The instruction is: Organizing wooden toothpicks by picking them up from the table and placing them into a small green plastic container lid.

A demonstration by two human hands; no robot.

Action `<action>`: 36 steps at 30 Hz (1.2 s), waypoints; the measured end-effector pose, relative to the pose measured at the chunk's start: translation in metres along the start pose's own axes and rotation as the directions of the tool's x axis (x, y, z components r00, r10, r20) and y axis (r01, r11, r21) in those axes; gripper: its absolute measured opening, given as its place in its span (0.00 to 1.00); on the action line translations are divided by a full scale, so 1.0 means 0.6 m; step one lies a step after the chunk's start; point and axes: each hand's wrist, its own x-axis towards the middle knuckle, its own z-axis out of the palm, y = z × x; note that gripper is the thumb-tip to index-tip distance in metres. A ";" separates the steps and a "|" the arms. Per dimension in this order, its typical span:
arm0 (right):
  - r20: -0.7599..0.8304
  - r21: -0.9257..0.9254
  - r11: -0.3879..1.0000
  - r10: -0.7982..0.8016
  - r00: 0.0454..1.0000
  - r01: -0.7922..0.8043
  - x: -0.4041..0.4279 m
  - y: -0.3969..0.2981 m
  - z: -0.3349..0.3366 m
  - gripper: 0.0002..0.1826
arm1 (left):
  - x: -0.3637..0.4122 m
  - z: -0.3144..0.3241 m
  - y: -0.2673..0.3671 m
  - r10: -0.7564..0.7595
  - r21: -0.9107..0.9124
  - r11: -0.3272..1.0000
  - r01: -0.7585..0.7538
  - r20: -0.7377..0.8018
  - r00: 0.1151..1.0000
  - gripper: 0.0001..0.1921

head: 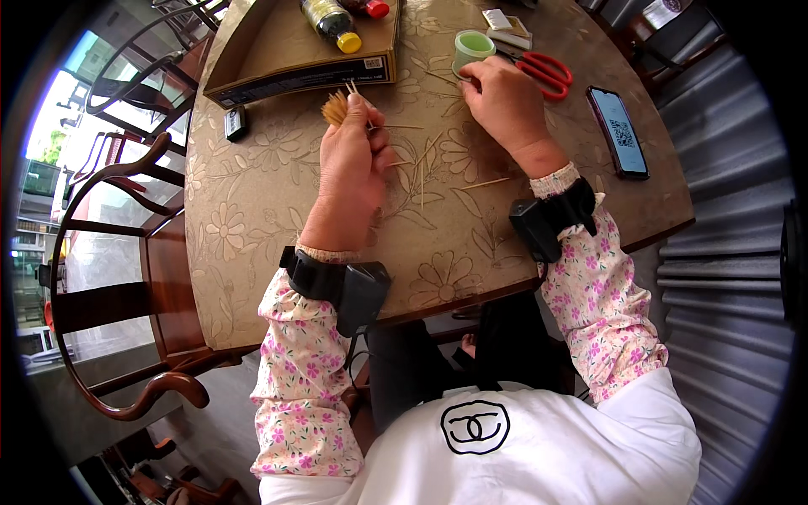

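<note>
A bundle of wooden toothpicks [335, 108] is gripped in my left hand [346, 148], with a couple of them poking out above the thumb. My right hand [510, 104] is bent over the table beside a small pale green plastic cup [475, 45]. Its fingertips are close to the cup's lower side and to loose toothpicks [442, 77]; whether they pinch one is hidden. More toothpicks [421, 183] lie scattered between my hands, and another toothpick [485, 184] rests below my right hand.
Red-handled scissors [548, 74] lie right of the cup, near white packets [509, 38]. A smartphone [617, 132] showing a printed-style code lies at right. An open cardboard box [303, 81] holds bottles [331, 25]. A small black object [235, 124] sits left. Wooden chairs [120, 227] flank the table [265, 278].
</note>
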 end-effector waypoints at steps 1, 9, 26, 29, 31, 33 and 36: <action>-0.003 -0.159 0.985 -0.064 0.998 0.063 -0.003 0.003 0.002 0.04 | 0.000 0.002 0.001 0.018 -0.024 1.000 -0.019 -0.040 0.999 0.14; 0.193 -0.370 0.919 -0.066 0.979 0.135 0.003 0.005 0.012 0.04 | 0.010 -0.017 -0.002 -0.109 -0.193 0.971 0.142 0.171 0.979 0.12; 0.143 -0.349 0.928 -0.087 0.986 0.133 0.009 0.007 0.020 0.05 | 0.001 -0.010 -0.010 -0.183 -0.124 0.967 0.221 0.266 0.946 0.20; 0.185 -0.365 0.924 -0.049 0.981 0.115 0.008 0.005 0.013 0.05 | 0.004 -0.007 -0.014 -0.185 -0.176 0.957 0.232 0.245 0.952 0.19; 0.201 -0.370 0.924 -0.021 0.979 0.096 0.007 0.003 0.008 0.05 | 0.002 -0.003 -0.014 -0.167 -0.117 0.975 0.189 0.176 0.970 0.19; 0.191 -0.359 0.929 -0.025 0.981 0.094 0.006 0.005 0.010 0.05 | -0.002 0.003 -0.014 -0.163 -0.125 0.975 0.184 0.162 0.973 0.18; 0.187 -0.354 0.929 -0.040 0.981 0.106 0.007 0.005 0.018 0.05 | -0.002 0.004 -0.015 -0.174 -0.170 0.965 0.198 0.149 0.973 0.18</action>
